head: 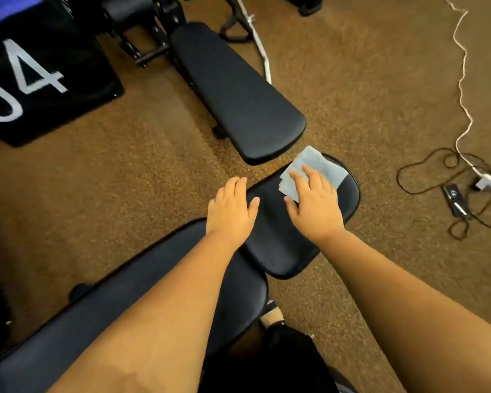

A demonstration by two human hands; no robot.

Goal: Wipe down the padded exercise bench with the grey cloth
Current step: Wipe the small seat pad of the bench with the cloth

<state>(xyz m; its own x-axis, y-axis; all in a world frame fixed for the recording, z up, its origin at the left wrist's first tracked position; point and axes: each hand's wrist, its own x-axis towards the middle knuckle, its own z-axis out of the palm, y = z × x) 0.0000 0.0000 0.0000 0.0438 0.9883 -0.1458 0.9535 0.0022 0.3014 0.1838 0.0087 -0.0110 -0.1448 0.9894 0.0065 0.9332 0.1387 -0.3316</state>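
A black padded exercise bench runs from the lower left to the centre; its small seat pad (278, 245) lies under both my hands and the long back pad (102, 313) stretches toward me. The grey cloth (321, 163) lies flat on the far end of the seat pad. My right hand (313, 199) presses on the cloth with fingers spread and straight, covering its near part. My left hand (231, 207) rests flat on the left edge of the seat pad, fingers over the side, holding nothing.
A second black bench (233, 86) stands just beyond, its near end close to the cloth. A black mat with white numerals (34, 78) lies at the left. Cables and a white plug (488, 181) trail over the brown carpet (366, 89) at the right.
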